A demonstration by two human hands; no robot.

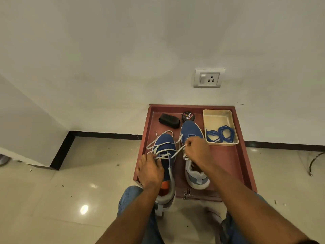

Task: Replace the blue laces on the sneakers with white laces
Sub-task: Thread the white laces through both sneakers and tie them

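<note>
Now both hands are apart over the red tray (242, 166): left hand (151, 170) presses the left sneaker (166, 150), right hand (197, 148) pinches the white lace (177, 153) beside the right sneaker (190, 129); blue laces (220, 134) lie in the cream tray (218, 115) beyond.

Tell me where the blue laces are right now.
The blue laces lie coiled in the cream tray at the far right of the red drawer, beside the right sneaker.

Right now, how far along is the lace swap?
Done: the blue laces are out, coiled in the cream tray. In hand: the right hand pulls a white lace on the left sneaker, steadied by the left hand. Left: its upper eyelets; the right sneaker is mostly hidden.
</note>
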